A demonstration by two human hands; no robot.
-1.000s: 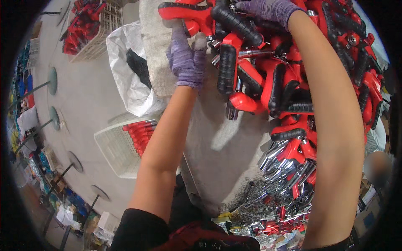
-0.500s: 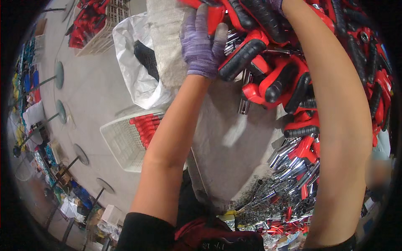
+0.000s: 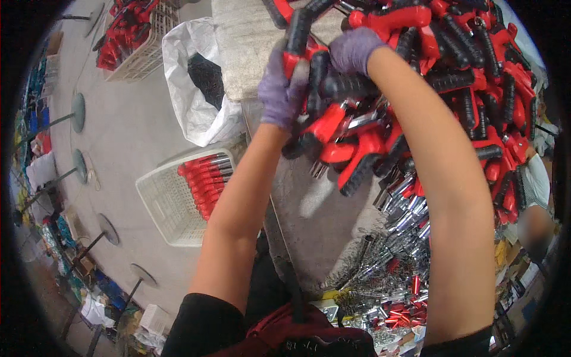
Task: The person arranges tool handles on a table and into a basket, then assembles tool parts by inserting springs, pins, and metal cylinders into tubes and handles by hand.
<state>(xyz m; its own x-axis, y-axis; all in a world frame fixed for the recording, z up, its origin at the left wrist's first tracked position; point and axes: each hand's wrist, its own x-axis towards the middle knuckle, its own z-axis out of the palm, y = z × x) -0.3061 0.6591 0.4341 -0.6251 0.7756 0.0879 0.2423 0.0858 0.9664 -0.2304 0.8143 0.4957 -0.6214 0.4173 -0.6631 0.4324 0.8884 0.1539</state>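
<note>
My left hand (image 3: pixel 279 92), in a purple knit glove, is at the near left edge of a large heap of red tools with black ribbed grips (image 3: pixel 357 149). Its thumb and fingers close around a red and black tool handle (image 3: pixel 296 35) that points away from me. My right hand (image 3: pixel 355 50), gloved alike, reaches into the heap further right, its fingers curled down among the black grips. Whatever those fingers hold is hidden. Below the hands, several red tools with chrome tubes lie tilted over one another on the grey table (image 3: pixel 309 238).
At left stands a white crate (image 3: pixel 172 223) with a row of red-handled parts. Behind it are a white sack (image 3: pixel 178 71) with dark contents and another crate (image 3: pixel 157 41) of red tools. Chrome tubes (image 3: pixel 410 205) and springs cover the right of the table. A person's arm (image 3: pixel 532 154) shows far right.
My right hand has come back into view, moving left and toward me. Tools have slid nearer on the table's left side. My left hand has gone from spread fingers to closed around a handle.
</note>
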